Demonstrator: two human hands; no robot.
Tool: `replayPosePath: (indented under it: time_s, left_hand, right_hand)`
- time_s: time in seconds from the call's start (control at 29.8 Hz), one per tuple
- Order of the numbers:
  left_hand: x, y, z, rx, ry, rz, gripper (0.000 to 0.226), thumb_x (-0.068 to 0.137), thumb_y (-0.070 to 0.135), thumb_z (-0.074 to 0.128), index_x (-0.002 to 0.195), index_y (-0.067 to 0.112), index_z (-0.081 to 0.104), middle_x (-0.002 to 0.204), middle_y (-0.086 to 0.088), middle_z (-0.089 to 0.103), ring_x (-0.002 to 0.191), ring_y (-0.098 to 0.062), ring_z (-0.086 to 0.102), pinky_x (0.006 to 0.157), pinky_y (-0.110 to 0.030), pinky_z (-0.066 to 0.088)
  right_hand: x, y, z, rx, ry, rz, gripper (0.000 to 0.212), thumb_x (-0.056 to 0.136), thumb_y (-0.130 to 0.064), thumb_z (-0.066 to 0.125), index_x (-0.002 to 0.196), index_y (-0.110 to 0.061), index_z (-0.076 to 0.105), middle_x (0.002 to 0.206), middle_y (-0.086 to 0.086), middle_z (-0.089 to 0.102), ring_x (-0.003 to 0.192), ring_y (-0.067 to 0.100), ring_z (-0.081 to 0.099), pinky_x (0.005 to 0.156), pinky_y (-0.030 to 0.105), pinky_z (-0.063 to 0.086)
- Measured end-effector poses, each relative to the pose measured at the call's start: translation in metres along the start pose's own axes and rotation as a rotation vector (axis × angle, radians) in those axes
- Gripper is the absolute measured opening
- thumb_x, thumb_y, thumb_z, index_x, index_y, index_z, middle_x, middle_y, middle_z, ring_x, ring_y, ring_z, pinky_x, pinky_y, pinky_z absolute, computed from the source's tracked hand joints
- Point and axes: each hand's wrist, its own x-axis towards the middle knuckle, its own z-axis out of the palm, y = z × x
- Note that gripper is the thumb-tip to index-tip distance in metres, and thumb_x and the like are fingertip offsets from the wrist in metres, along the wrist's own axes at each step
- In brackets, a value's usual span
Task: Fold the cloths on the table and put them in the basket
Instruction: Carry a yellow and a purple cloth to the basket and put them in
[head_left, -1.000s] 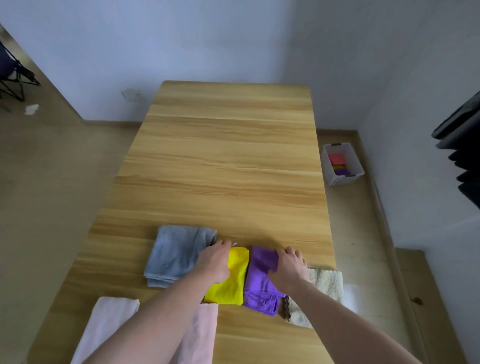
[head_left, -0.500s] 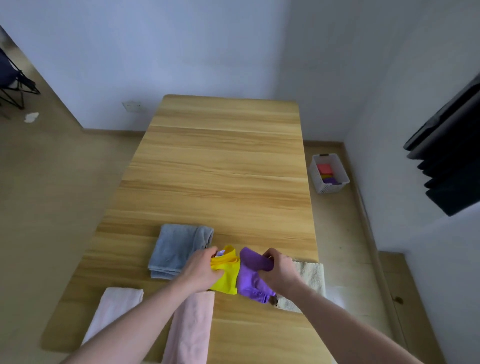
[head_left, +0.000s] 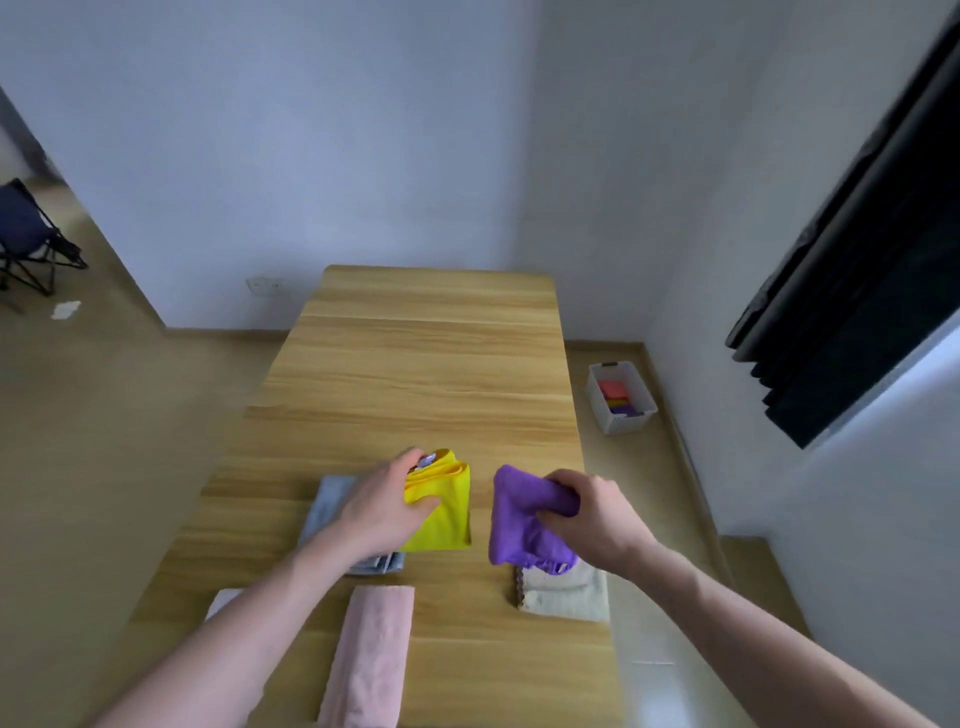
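yellow cloth (head_left: 447, 506) in left grip (head_left: 382, 506), purple cloth (head_left: 522, 517) in right grip (head_left: 592, 514), held apart.

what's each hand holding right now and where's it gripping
The left hand grips the folded yellow cloth along its left edge. The right hand grips the purple cloth by its bunched upper right part. Both cloths are lifted.

Two bare forearms reach in from below; no sleeve, watch or ring shows, though the frame's edges look soft.
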Motion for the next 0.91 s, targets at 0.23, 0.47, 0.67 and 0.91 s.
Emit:
replayPosePath:
  time_s: [0.23,0.47,0.67,0.91]
  left_hand:
    - [-0.002,0.064,-0.023,0.05,0.015,0.16,0.053,0.092,0.045,0.068,0.137,0.021,0.057,0.125,-0.007,0.07,0.117,-0.033,0.062,0.089,-0.034,0.047]
    - [-0.004,0.114,-0.022,0.025,-0.043,0.238,0.038,0.078,0.052,0.055,0.101,0.022,0.06,0.088,0.002,0.072,0.088,-0.033,0.061,0.076,-0.04,0.053]
    - [0.001,0.178,0.003,0.041,-0.064,0.262,0.019,0.078,0.044,0.053,0.08,0.027,0.047,0.069,0.006,0.055,0.075,-0.031,0.045,0.071,-0.04,0.05]
    - [0.011,0.264,0.056,0.029,-0.041,0.209,0.023,0.078,0.043,0.056,0.088,0.022,0.052,0.073,0.003,0.063,0.079,-0.032,0.054,0.074,-0.043,0.052]
  right_hand:
    - [-0.036,-0.001,-0.066,-0.038,0.091,-0.065,0.009,0.076,-0.023,0.069,0.082,-0.029,0.065,0.07,-0.009,0.064,0.066,0.013,0.053,0.061,0.026,0.046]
    - [-0.056,0.016,-0.111,-0.084,0.127,-0.087,0.007,0.076,-0.028,0.068,0.082,-0.024,0.066,0.071,-0.005,0.065,0.069,0.017,0.056,0.059,0.029,0.047]
    - [-0.069,0.059,-0.161,-0.076,0.145,-0.104,0.007,0.077,-0.027,0.067,0.078,-0.021,0.062,0.071,-0.003,0.064,0.067,0.017,0.053,0.061,0.034,0.048]
    - [-0.088,0.142,-0.239,-0.07,0.128,-0.102,0.011,0.077,-0.029,0.065,0.086,-0.023,0.066,0.075,-0.006,0.067,0.07,0.016,0.058,0.064,0.034,0.052]
